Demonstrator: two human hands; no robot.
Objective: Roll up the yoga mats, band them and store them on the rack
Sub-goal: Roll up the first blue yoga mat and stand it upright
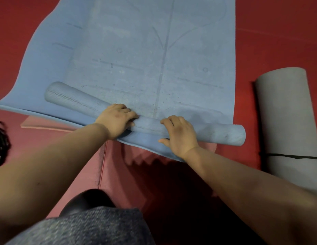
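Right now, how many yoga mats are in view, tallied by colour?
Blue mat, partly rolled, left hand and right hand on the roll: 1
Grey mat, rolled, with a black band around it: 1
Pink mat, edge showing beneath the blue one: 1
Total: 3 mats

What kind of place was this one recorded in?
Probably a yoga or fitness studio: red padded floor, a blue yoga mat with alignment lines half rolled, and a rolled grey mat with a black band lying beside it.
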